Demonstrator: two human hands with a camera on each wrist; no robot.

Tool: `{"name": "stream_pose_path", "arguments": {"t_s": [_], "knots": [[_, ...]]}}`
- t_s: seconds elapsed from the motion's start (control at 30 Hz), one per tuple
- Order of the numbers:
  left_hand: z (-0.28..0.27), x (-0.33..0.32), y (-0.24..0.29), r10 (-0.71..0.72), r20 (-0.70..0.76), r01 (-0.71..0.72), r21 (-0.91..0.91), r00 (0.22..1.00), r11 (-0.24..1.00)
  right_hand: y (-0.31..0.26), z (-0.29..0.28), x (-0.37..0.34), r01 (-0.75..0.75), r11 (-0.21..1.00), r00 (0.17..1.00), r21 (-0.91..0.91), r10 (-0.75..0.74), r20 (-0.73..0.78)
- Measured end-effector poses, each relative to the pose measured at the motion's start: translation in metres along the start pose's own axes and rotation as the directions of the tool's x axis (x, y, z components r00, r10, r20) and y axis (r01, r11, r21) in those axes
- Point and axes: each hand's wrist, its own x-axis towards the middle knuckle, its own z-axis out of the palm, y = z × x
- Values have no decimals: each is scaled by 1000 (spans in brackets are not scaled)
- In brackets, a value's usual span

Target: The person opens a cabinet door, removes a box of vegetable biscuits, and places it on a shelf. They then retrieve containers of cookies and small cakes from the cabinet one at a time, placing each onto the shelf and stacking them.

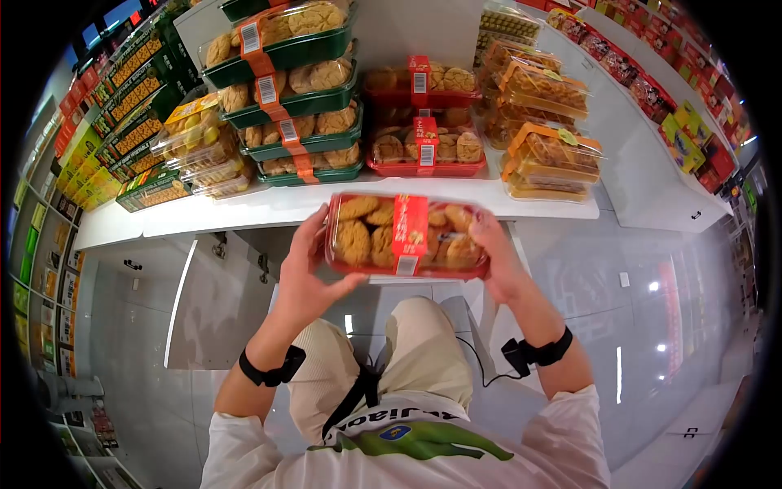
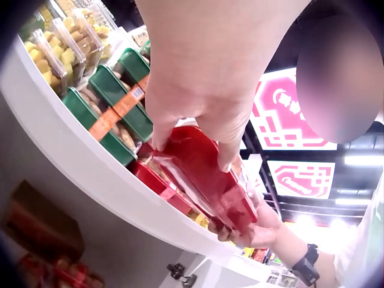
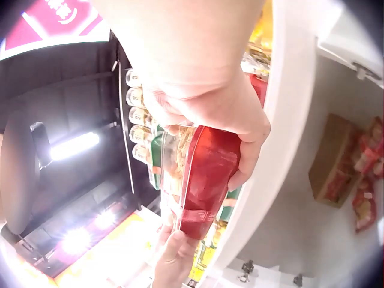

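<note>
A red-based clear-lidded box of round cookies, with a red paper band over its middle, is held level in front of the shelf edge. My left hand grips its left end, thumb along the near side. At the right end my right hand holds the corner. The box's red underside faces the left wrist view, with the left hand's fingers on it. In the right wrist view the right hand curls round the box end.
On the white counter stand stacked green boxes, red boxes and clear orange-banded packs. Below it, cabinet doors hang open. A cardboard box lies inside the cabinet. Shelves of goods line both sides.
</note>
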Motion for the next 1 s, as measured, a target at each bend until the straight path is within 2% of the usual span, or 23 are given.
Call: {"name": "stream_pose_path", "arguments": {"t_s": [0.07,0.13,0.23,0.33,0.4,0.43,0.47,0.53,0.57,0.6,0.67,0.73,0.8,0.87,0.93,1.0], "knots": [[12,29,8,96,-113,-110,-122,989,986,-34,4,6,78,997,997,-14,-78,-12],[28,61,14,175,-203,-218,-212,963,953,-69,15,9,60,998,997,-24,-59,39],[47,105,22,234,-251,-272,-127,939,954,-99,12,29,133,987,989,-95,-138,-46],[58,137,25,200,-253,-249,-179,947,952,-112,7,55,226,971,967,-74,-233,-103],[66,153,12,132,-305,-200,-204,943,958,-107,-6,77,332,943,941,-30,-333,-54],[69,156,9,131,-318,-206,-216,939,954,-102,-4,84,364,931,916,-8,-360,-176],[71,157,8,136,-312,-210,-217,940,953,-97,-4,91,371,929,913,-8,-366,-181],[76,158,7,93,-339,-152,-153,936,976,-92,-9,108,458,865,847,-204,-495,-194],[78,161,-2,120,-350,-167,-107,929,980,-88,-14,115,476,838,820,-266,-532,-209],[78,163,-11,122,-346,-169,-108,930,980,-83,-19,121,479,837,817,-267,-535,-212],[78,165,-16,138,-397,-148,7,907,989,-74,-25,134,491,782,804,-383,-576,-146],[78,164,-20,134,-411,-164,-40,902,986,-63,-25,139,490,756,779,-434,-603,-169],[75,164,-31,205,-433,-195,68,878,979,-59,-21,135,452,730,780,-512,-602,-169],[73,161,-25,219,-432,-196,98,875,976,-51,-28,145,502,710,770,-494,-627,-119],[71,155,-18,149,-348,-91,176,926,980,-41,-28,148,566,699,733,-437,-669,-121],[73,151,-22,144,-360,-77,192,922,978,-34,-25,147,594,683,714,-426,-691,-113]]}}
